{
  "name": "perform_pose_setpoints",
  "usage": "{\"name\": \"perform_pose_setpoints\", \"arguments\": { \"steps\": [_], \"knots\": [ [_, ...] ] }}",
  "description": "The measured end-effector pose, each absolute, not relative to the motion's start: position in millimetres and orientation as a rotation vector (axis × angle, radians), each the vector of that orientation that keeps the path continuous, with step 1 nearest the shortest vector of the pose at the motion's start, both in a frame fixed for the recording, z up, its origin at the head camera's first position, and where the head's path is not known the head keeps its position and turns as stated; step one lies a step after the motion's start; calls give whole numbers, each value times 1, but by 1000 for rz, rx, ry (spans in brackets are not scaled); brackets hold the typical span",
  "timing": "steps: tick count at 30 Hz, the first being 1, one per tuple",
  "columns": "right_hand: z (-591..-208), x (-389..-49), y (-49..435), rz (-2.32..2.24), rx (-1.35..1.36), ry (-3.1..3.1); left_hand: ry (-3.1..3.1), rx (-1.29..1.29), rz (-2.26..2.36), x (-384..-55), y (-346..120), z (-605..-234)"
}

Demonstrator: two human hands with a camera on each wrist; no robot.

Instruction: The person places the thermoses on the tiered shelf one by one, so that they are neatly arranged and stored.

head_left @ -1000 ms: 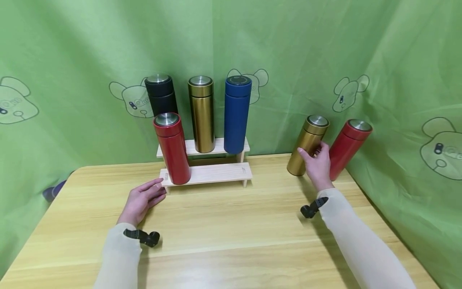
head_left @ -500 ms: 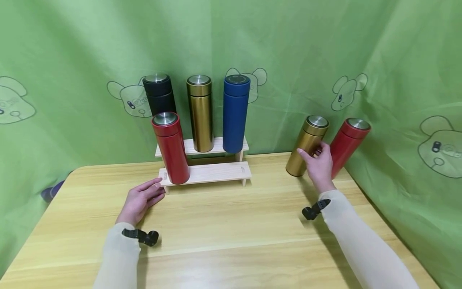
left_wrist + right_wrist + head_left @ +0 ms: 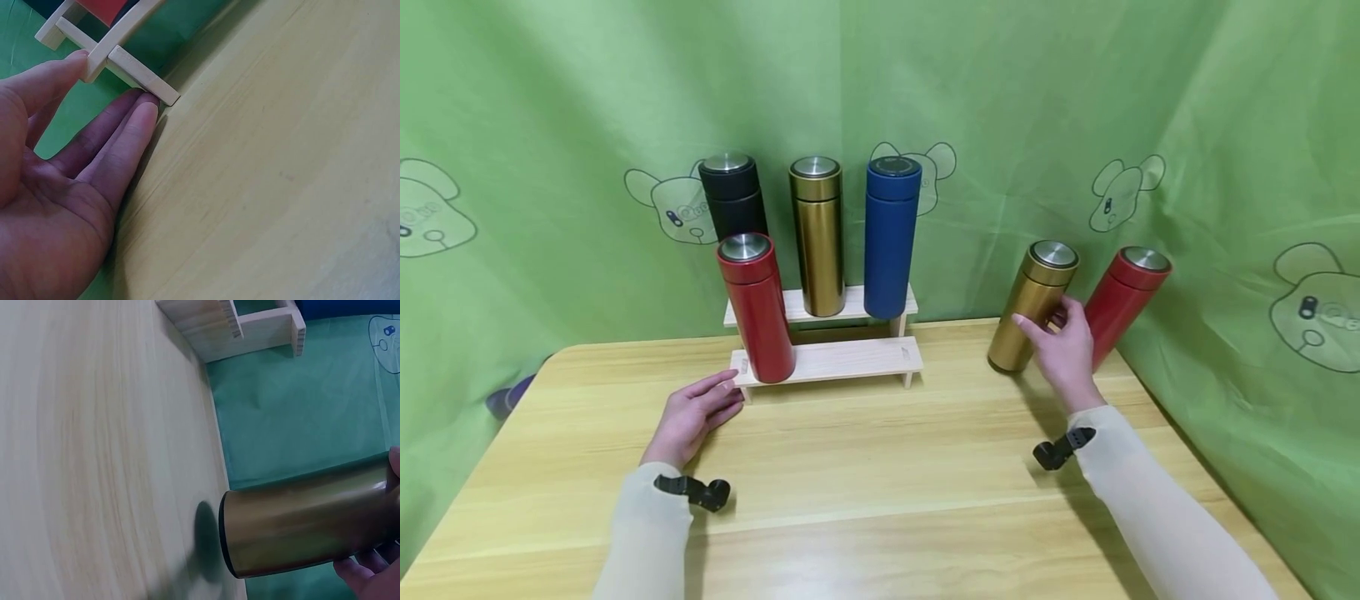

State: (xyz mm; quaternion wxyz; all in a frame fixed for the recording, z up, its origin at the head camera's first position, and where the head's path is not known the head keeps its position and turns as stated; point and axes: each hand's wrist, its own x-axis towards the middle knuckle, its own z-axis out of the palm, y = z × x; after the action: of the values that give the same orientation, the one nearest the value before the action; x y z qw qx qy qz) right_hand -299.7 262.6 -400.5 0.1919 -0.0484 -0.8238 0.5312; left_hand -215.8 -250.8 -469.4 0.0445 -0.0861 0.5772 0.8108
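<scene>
My right hand [image 3: 1066, 354] grips a gold thermos bottle [image 3: 1028, 304] at the right, thumb on one side and fingers on the other. In the right wrist view a shadow lies apart from the base of the gold bottle [image 3: 300, 522], so it hangs just above the table. My left hand [image 3: 688, 421] rests by the left end of the two-tier wooden stand [image 3: 857, 360]. In the left wrist view its fingertips [image 3: 149, 112] lie straight against the stand's leg [image 3: 147, 75]. A red thermos bottle [image 3: 762, 321] stands on the lower tier's left end.
On the upper tier stand a black bottle [image 3: 733, 200], another gold bottle [image 3: 820, 242] and a blue bottle [image 3: 891, 242]. A second red bottle [image 3: 1122, 300] stands right beside my right hand. Green curtain [image 3: 985, 100] hangs behind the wooden table [image 3: 880, 467].
The gold bottle in my right hand has come off the table and shifted slightly left and towards me. My left hand stays at the stand.
</scene>
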Motion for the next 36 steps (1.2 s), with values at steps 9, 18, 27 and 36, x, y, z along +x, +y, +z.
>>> {"name": "perform_pose_setpoints", "arguments": {
  "steps": [9, 18, 27, 36],
  "knots": [
    [-398, -297, 252, 1568, -69, -2286, 1762, -257, 2483, -216, -253, -469],
    [-394, -291, 241, 1606, 0, -2278, 1765, -256, 2487, -215, -255, -465],
    [-392, -284, 230, 1613, 61, -2307, 1768, -261, 2475, -215, -256, -465],
    [-389, -277, 230, 1661, 127, -2323, 1777, -263, 2471, -218, -251, -471]
  ]
}}
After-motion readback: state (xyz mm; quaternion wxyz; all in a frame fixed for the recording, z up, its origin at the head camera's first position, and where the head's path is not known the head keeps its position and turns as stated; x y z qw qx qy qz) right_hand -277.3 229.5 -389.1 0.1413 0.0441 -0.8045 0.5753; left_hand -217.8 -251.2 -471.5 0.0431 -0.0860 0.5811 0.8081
